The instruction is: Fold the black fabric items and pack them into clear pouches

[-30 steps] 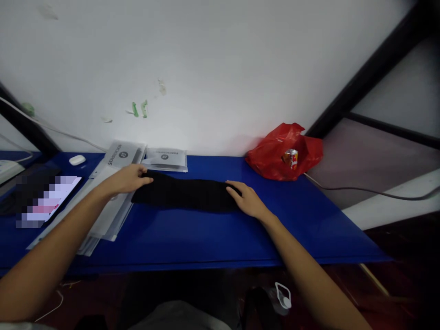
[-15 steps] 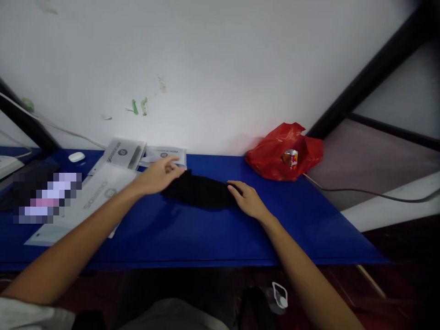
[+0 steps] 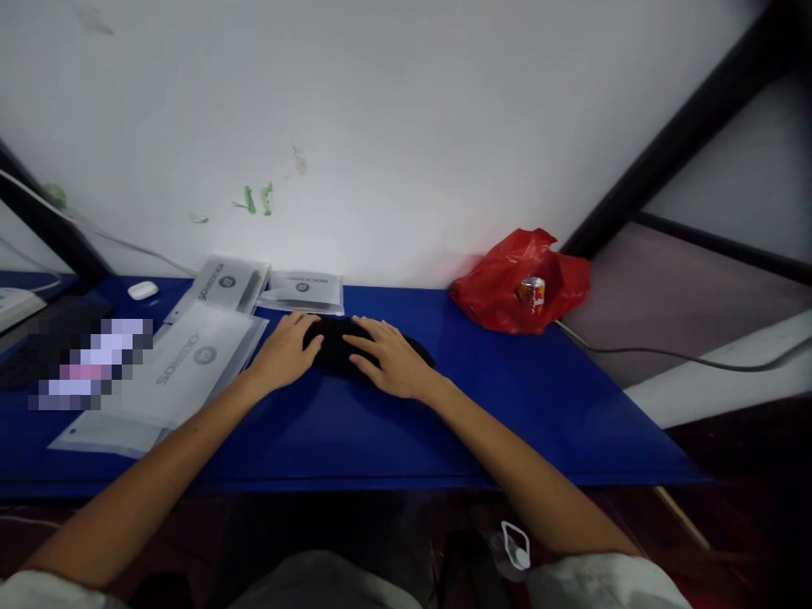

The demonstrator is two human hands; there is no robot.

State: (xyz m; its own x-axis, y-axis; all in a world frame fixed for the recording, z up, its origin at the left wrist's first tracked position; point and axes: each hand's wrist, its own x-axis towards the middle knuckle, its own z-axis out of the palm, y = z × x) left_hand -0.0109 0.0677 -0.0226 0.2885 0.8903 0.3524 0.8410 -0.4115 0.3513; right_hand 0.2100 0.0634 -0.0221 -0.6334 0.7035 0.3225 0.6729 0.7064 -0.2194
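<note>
A black cloth item (image 3: 333,345) lies on the blue table (image 3: 381,440), partly covered by both hands. My left hand (image 3: 288,348) is at its left end, fingers bent over the edge and thumb apart from them. My right hand (image 3: 393,359) rests on top of the middle and right part with its fingers spread. The right tip of the cloth shows past that hand. Left of my left hand lies a large frosted plastic bag (image 3: 190,359) with printed lettering.
Smaller printed bags (image 3: 222,283) (image 3: 308,289) lie near the wall. A red plastic bag (image 3: 501,283) sits at the back right by a cable. Far left are a white case (image 3: 143,290) and a blurred-out item (image 3: 95,364).
My right hand has moved left onto the middle of the black cloth. My left hand has come down from above onto its left end.
</note>
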